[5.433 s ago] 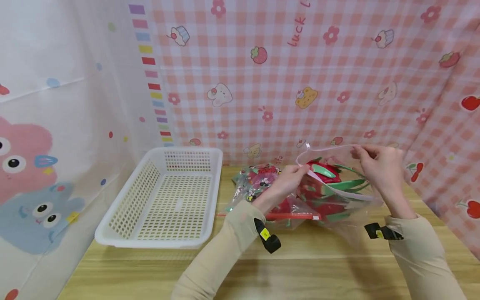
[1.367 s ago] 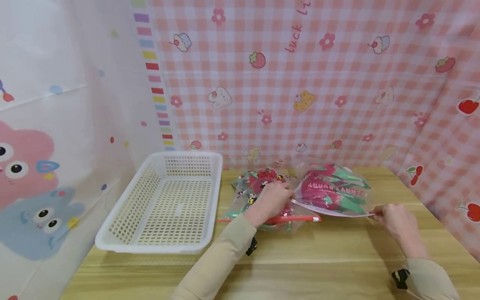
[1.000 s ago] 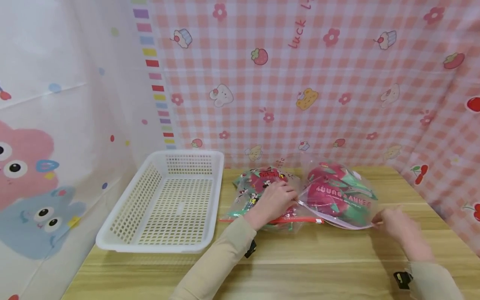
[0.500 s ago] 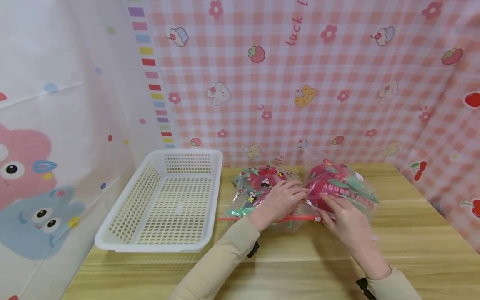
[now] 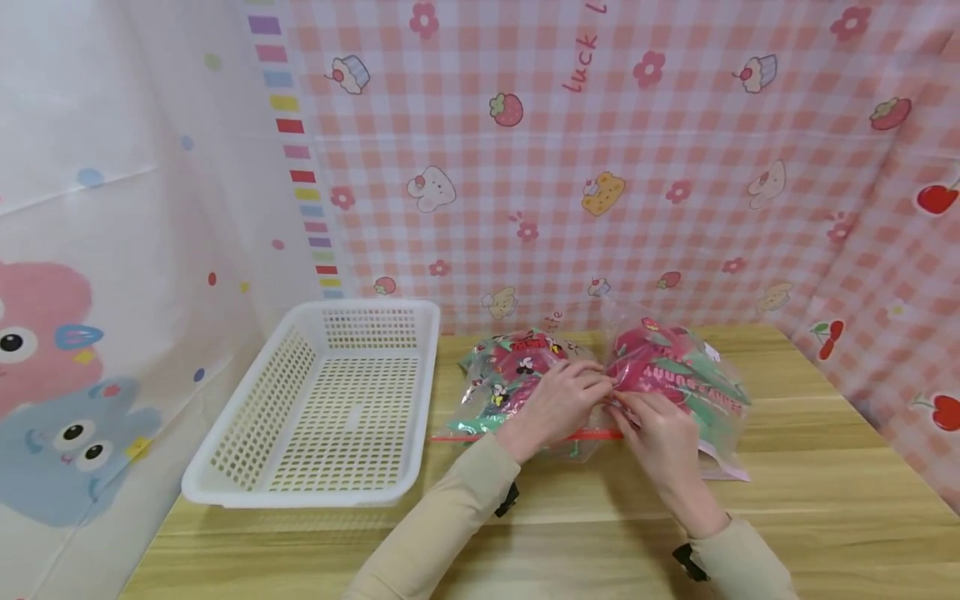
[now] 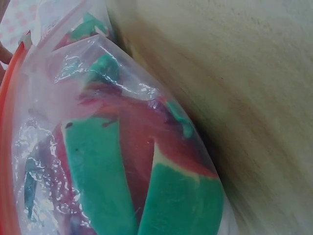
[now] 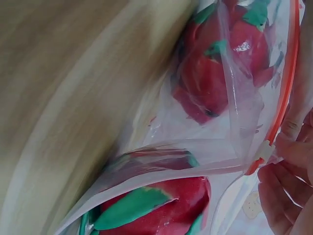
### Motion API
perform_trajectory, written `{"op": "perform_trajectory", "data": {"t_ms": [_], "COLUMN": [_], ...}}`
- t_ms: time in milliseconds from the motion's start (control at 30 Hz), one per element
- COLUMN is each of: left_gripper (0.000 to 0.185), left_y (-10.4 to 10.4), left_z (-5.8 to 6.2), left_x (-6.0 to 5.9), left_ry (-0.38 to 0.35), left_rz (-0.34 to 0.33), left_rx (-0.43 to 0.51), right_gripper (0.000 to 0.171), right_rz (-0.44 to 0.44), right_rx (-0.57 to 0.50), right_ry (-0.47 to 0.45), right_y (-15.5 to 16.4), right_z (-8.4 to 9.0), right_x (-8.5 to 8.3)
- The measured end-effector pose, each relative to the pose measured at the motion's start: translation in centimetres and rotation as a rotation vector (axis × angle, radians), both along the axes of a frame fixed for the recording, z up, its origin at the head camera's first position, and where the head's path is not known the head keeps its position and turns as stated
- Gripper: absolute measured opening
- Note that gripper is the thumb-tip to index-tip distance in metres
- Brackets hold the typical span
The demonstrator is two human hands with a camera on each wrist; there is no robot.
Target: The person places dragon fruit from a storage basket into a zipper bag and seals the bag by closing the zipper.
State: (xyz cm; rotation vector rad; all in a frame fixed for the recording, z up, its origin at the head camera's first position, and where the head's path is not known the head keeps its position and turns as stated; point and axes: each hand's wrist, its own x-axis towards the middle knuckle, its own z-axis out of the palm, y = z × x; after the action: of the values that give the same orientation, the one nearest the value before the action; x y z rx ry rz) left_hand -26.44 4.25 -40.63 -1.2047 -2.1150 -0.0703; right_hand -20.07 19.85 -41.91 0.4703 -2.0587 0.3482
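Note:
My left hand (image 5: 555,400) reaches across the left zip bag (image 5: 487,404) and pinches the near left corner of the right zip bag (image 5: 686,375). At that same corner my right hand (image 5: 663,437) pinches with thumb and fingers. The right bag is clear with pink lettering and a pale seal strip (image 5: 723,467). In the right wrist view its mouth gapes over a red, fruit-like thing with green flaps (image 7: 161,208). Cartoon figures and a red seal (image 7: 288,73) mark the left bag, which holds similar red and green things (image 6: 100,161). My fingertips partly hide the corner.
A white perforated plastic basket (image 5: 423,400) stands left of the bags, with nothing in it. Everything sits on a wooden table (image 5: 810,508). Pink checked cloth (image 5: 480,242) hangs behind, and more printed cloth hangs at both sides.
Both hands held the right bag up by its mouth; now it lies on the table. My right hand left the seal's right end and moved left to my left hand.

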Motion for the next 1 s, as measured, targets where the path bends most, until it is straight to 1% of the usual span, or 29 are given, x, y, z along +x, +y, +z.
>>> {"op": "perform_trajectory", "data": {"t_ms": [100,233,367,533,667,767,833,1000], "left_gripper": [0.014,0.015,0.022,0.031,0.024,0.020,0.020,0.020], "left_y": [0.1,0.1,0.0,-0.8,-1.1,-1.4,-1.6,-2.2], "left_z": [0.1,0.1,0.1,0.4,0.3,0.3,0.2,0.1], "left_x": [0.0,-0.1,-0.4,-0.8,-0.8,-0.9,-0.9,-0.8], "left_ry": [0.001,-0.001,-0.013,-0.056,-0.082,-0.089,-0.090,-0.097], "left_rz": [0.010,0.006,0.009,0.023,0.028,0.028,0.038,0.051], "left_rx": [0.004,0.018,0.050,0.073,0.056,0.053,0.051,0.019], "right_gripper": [0.020,0.020,0.019,0.020,0.022,0.023,0.023,0.020], "right_rz": [-0.003,0.025,0.033,-0.033,-0.070,-0.107,-0.151,-0.266], "right_rx": [-0.016,-0.009,0.018,0.043,0.062,0.080,0.085,0.080], "right_ry": [0.001,0.002,-0.010,-0.036,-0.080,-0.143,-0.215,-0.462], "right_y": [-0.2,0.0,0.9,2.9,4.6,5.9,7.1,11.2], "right_z": [0.1,0.0,-0.5,-1.7,-2.0,-2.0,-1.9,-1.6], "right_x": [-0.2,-0.4,-0.4,0.3,0.9,1.3,1.5,1.9]}}
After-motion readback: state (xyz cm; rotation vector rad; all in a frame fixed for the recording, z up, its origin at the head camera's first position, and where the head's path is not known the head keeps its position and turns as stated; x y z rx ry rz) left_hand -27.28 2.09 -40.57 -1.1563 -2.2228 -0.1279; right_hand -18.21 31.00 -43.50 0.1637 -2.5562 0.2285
